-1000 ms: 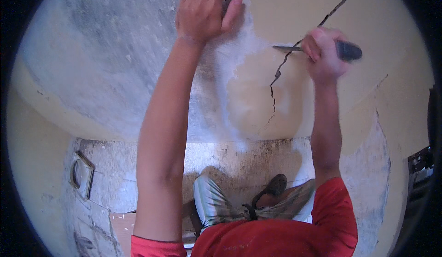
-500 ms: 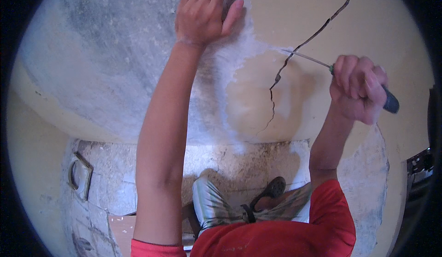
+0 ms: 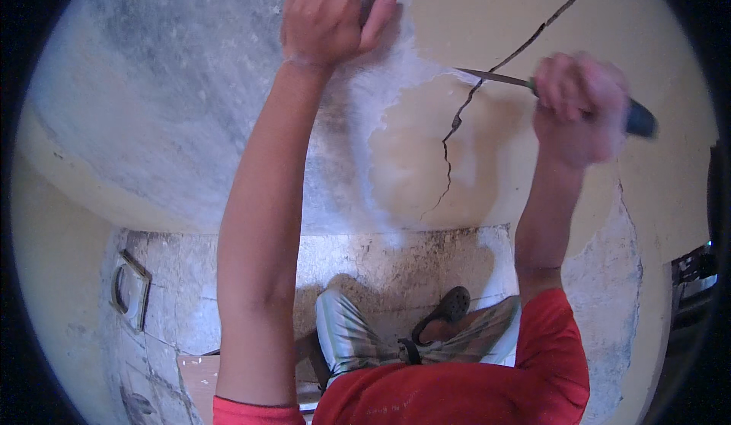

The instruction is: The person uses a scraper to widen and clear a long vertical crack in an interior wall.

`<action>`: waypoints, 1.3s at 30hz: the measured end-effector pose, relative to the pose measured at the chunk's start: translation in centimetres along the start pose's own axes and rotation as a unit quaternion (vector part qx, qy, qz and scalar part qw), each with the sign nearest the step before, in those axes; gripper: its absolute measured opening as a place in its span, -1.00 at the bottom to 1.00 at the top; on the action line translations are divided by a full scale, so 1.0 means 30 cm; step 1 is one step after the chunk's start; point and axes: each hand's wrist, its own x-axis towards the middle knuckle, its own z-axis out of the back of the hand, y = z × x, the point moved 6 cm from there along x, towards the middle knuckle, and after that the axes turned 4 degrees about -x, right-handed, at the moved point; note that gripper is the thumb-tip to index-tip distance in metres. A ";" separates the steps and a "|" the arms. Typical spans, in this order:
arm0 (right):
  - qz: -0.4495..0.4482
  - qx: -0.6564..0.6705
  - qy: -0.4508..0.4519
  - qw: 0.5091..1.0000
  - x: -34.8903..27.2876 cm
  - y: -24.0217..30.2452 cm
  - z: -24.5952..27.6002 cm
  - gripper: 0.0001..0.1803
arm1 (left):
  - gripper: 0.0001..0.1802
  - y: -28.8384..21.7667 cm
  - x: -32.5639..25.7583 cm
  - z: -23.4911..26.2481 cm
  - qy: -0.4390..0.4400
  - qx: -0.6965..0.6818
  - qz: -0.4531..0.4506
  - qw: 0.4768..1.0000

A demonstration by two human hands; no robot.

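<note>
My right hand (image 3: 576, 101) is wrapped round the dark handle of a scraper (image 3: 502, 79), slightly blurred by motion. The scraper's thin metal blade points left and is seen nearly edge-on. Its tip is at the ragged paint edge, left of a long dark crack (image 3: 457, 120) in the yellow wall (image 3: 457, 14). The blade passes across the crack in view; whether its tip touches the wall I cannot tell. My left hand (image 3: 327, 18) lies against the bare grey patch (image 3: 198, 67) of wall, fingers stretched and thumb apart. Its fingertips are cut off by the upper edge.
Below the wall is a worn, stained floor (image 3: 396, 257). A pale frame-like object with a rounded opening (image 3: 141, 296) lies at the left. My legs and a dark clog (image 3: 454, 303) show below. Dark objects (image 3: 693, 280) stand at the far right edge.
My right hand has moved up and slightly left with the scraper, and the blade has turned a little in view. My left hand stays on the wall, shifting slightly up and left in view.
</note>
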 end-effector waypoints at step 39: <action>0.180 -0.334 -0.032 0.925 -0.065 -0.072 -0.012 -0.69 | -0.35 -0.006 0.002 -0.014 0.038 -0.008 0.026 0.999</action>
